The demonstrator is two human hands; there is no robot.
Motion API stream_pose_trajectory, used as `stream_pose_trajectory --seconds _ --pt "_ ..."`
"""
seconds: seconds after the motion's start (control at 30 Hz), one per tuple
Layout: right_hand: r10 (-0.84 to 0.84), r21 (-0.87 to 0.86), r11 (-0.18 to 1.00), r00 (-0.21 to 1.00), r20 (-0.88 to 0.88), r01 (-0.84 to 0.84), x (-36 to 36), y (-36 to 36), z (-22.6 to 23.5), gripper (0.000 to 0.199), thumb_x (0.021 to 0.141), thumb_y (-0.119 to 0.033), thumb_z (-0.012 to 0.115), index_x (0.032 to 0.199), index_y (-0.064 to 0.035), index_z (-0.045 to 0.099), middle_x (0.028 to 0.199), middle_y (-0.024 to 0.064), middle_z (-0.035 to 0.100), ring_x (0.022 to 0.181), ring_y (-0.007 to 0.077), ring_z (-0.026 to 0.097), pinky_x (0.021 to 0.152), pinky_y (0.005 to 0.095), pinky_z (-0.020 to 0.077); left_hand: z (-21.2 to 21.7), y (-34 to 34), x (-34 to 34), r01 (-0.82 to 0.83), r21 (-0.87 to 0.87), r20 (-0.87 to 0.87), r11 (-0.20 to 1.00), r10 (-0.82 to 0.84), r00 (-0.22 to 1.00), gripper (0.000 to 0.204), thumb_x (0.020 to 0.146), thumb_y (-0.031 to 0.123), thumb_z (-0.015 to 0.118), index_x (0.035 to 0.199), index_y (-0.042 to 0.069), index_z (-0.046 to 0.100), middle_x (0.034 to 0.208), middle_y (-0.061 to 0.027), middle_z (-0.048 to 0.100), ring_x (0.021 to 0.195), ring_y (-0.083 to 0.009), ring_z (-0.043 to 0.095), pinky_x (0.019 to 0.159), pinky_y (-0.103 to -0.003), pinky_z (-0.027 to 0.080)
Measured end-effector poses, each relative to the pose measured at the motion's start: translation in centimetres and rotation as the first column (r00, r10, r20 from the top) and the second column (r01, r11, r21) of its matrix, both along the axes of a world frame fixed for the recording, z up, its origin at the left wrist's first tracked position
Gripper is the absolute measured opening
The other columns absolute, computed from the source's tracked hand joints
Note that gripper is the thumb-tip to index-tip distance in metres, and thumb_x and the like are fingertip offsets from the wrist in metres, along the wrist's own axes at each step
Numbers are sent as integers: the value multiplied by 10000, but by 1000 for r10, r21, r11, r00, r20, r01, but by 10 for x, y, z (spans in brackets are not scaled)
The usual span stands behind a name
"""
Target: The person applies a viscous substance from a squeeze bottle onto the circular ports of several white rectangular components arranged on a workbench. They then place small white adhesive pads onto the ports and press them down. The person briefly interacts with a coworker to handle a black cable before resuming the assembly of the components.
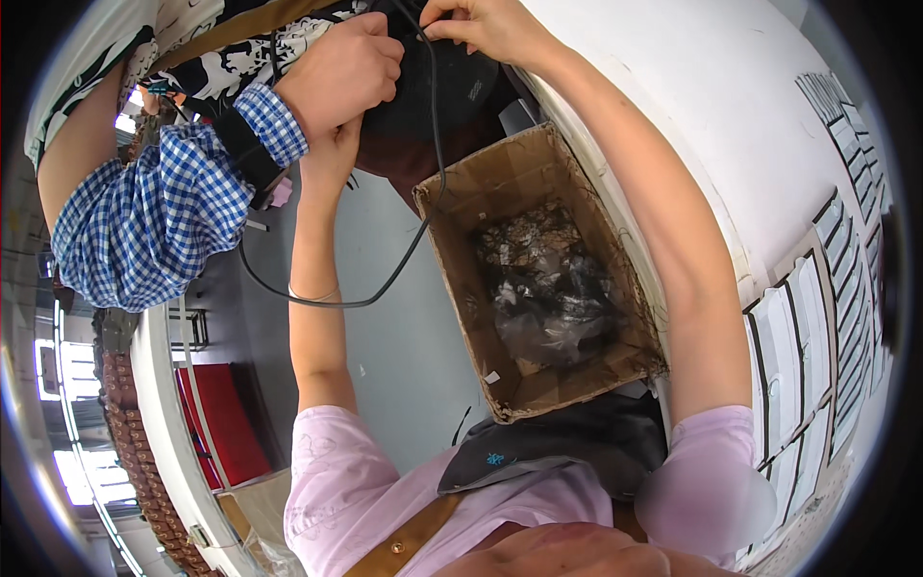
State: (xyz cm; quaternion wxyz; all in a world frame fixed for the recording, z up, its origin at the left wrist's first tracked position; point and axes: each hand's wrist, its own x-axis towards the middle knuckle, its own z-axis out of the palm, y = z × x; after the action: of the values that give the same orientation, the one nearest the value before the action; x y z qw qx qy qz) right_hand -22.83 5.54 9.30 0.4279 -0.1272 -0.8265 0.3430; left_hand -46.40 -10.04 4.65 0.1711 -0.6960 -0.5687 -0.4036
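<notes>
My right hand (488, 31) reaches to the top of the view, thumb and fingers closed in a pinch beside a thin black cable (437, 115). What it pinches, if anything, I cannot make out. Below and left of those fingers is a dark, rounded thing (433, 87) with a matte surface. My left hand (332, 152) is mostly covered by a co-worker's hand (341, 72), which is curled, so my left fingers do not show. From the top, the cable hangs past the box and loops left across my left forearm.
An open cardboard box (461, 298) between my arms holds crumpled dark plastic and thin dark strands. A co-worker's blue checked sleeve (159, 212) fills the upper left. A white surface (663, 58) lies along the right. Farther left are a red panel (221, 423) and grey floor (385, 356).
</notes>
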Motion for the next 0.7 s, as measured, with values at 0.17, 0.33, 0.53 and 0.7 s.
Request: stream_pose_trajectory --seconds 0.17,0.33,0.53,0.7 --pt "-4 92 996 998 59 -1 9 13 -4 130 927 -95 692 957 31 703 801 107 699 626 170 655 582 301 518 -5 2 1 -71 50 105 996 65 992 235 980 143 676 1105 -55 690 1048 -129 740 997 -224 683 883 -321 503" --pt "-18 -51 998 995 94 23 14 20 -4 203 972 -136 626 1096 21 660 833 139 703 708 196 686 649 348 546 -7 3 -1 -20 113 177 993 0 984 182 961 92 674 1079 -47 691 1026 -112 735 979 -187 677 850 -321 512" --pt "-189 61 981 977 101 184 8 35 -5 247 961 -125 554 1141 27 626 857 182 691 736 255 694 669 394 551 -4 11 13 16 150 186 989 -45 981 179 954 105 685 1051 -45 685 951 -105 722 909 -188 663 831 -314 506" --pt "-179 -46 982 982 66 182 17 19 -4 230 919 -125 568 1069 30 648 902 213 691 824 339 692 749 417 545 5 5 26 -129 26 255 991 118 960 257 953 132 710 1140 -39 667 933 -86 687 885 -130 604 809 -281 482"
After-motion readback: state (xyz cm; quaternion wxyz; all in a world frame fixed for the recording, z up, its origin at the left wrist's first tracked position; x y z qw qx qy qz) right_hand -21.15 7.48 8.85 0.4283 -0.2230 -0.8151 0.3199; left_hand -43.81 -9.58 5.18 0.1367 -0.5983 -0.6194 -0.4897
